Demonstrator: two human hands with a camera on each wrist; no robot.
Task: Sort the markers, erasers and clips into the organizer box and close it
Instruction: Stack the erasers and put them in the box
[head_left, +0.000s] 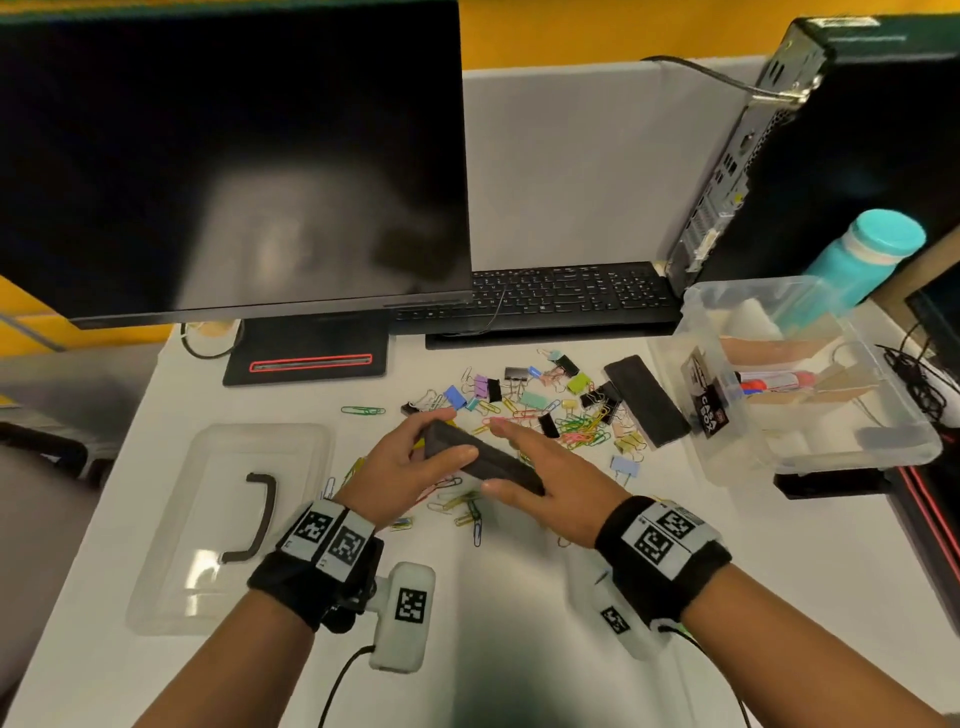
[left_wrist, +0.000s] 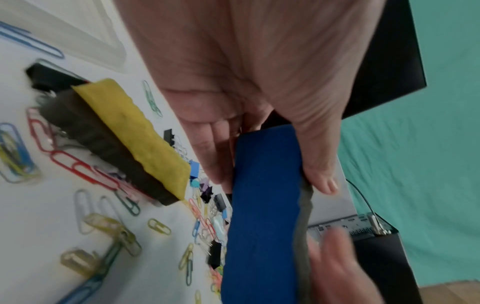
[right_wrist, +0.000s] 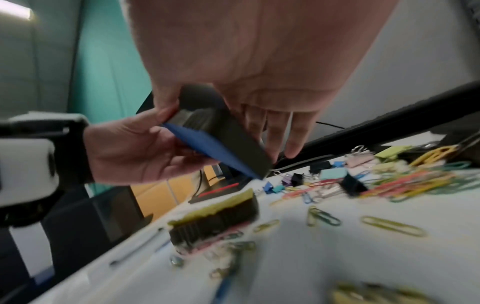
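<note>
A dark eraser with a blue face (head_left: 483, 462) (left_wrist: 262, 216) (right_wrist: 223, 148) is held above the desk between both hands. My left hand (head_left: 415, 457) (right_wrist: 135, 152) grips its left end, thumb on top. My right hand (head_left: 540, 467) (left_wrist: 335, 267) pinches the other end between thumb and straight fingers. Below them a yellow-faced eraser (left_wrist: 130, 131) (right_wrist: 215, 216) lies on paper clips. A third black eraser (head_left: 647, 400) lies beside the clear organizer box (head_left: 810, 452), which holds a marker (head_left: 774, 382). Coloured paper clips and binder clips (head_left: 545, 405) are scattered mid-desk.
The box's clear lid (head_left: 228, 519) with a black handle lies at the left. A monitor (head_left: 234, 156), a keyboard (head_left: 545, 296) and a PC tower (head_left: 831, 156) stand at the back. A teal bottle (head_left: 862, 260) and cables (head_left: 919, 384) are beside the box.
</note>
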